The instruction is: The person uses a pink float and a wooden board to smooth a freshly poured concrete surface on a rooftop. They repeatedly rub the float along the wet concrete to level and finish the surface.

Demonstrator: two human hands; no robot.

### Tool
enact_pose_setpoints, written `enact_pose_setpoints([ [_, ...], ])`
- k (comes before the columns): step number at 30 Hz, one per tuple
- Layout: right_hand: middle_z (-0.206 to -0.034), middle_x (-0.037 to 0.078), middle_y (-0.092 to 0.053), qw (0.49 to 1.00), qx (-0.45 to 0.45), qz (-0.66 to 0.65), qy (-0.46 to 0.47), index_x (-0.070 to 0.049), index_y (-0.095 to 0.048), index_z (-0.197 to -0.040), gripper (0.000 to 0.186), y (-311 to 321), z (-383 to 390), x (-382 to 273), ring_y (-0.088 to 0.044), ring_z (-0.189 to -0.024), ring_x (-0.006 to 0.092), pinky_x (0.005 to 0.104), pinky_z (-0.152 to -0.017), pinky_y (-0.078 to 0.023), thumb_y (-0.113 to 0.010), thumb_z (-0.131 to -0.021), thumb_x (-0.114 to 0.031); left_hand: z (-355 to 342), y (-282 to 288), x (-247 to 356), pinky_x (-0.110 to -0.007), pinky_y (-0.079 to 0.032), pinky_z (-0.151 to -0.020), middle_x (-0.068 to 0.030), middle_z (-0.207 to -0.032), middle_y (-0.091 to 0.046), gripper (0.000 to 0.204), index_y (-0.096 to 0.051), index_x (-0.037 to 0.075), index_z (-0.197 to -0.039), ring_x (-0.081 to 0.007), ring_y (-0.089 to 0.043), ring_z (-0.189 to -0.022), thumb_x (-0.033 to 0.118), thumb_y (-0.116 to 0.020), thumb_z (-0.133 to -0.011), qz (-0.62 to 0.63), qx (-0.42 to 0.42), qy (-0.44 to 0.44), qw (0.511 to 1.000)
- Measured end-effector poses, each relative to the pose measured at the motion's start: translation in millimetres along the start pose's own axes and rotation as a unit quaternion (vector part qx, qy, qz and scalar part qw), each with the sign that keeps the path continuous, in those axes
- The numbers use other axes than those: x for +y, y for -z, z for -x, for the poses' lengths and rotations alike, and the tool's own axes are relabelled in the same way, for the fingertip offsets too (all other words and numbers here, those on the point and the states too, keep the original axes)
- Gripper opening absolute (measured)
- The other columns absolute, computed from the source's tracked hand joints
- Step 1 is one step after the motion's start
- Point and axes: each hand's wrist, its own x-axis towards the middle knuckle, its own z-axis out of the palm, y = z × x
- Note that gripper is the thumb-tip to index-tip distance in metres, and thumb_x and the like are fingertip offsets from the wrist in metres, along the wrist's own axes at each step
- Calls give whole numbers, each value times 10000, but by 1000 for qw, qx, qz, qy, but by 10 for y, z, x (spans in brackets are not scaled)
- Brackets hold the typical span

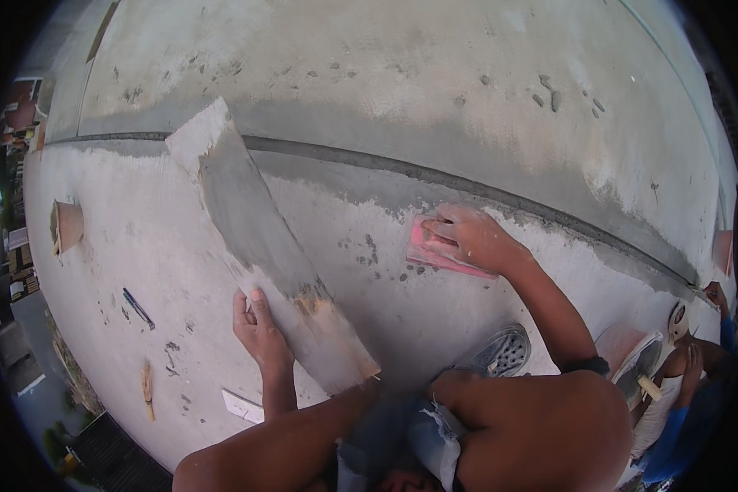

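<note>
My left hand (262,334) grips the edge of a long wooden board (258,217) smeared with grey cement. The board slants from near my knees to the dark groove ahead, and its far end covers part of that groove. My right hand (482,242) is closed over the handle of a pink hand float (435,256), which rests on the pale cement surface just short of the groove (418,170). Damp grey mortar (344,184) borders the groove on both sides. My fingertips on the float's handle show only in part.
Small mortar crumbs (373,250) dot the surface. At left are a bucket (68,226), a dark thin tool (138,308) and a brush (148,392). A white flat piece (243,406) lies by my left forearm. On the right, a person (689,369) crouches beside a bucket (631,357).
</note>
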Motion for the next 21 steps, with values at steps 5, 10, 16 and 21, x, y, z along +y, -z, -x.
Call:
enact_pose_setpoints([
  [5, -1052, 85, -599, 999, 6, -2, -46, -106, -695, -1199, 326, 164, -148, -42, -640, -996, 268, 427, -827, -567, -632, -1017, -369, 48, -12, 9, -249, -548, -782, -152, -1051, -737, 385, -528, -92, -1320, -125, -695, -889, 230, -560, -1110, -13, 21, 8, 1000],
  [10, -1046, 76, -610, 998, 45, 43, -23, -88, -704, -1181, 339, 6, -76, 108, -652, -1006, 255, 412, -838, -581, -666, -988, -364, 44, -21, 4, -245, -548, -737, -154, -1030, -738, 397, -518, -96, -1329, -128, -694, -845, 233, -563, -1109, -12, 13, 10, 1000],
  [16, -1086, 65, -609, 994, 16, 101, -30, -72, -718, -1139, 319, 253, -93, -173, -645, -1037, 230, 381, -824, -578, -688, -963, -336, 97, 41, 23, -230, -534, -736, -153, -1010, -741, 443, -505, -113, -1354, -114, -687, -839, 249, -570, -1108, -23, 29, 8, 999],
  [21, -1116, 48, -602, 985, 87, 147, -20, -58, -734, -1118, 335, -73, -387, -113, -638, -1041, 220, 371, -814, -582, -700, -949, -345, 66, -138, -32, -227, -533, -726, -152, -1009, -745, 482, -483, -131, -1380, -108, -687, -835, 251, -581, -1103, -28, -5, 14, 1000],
])
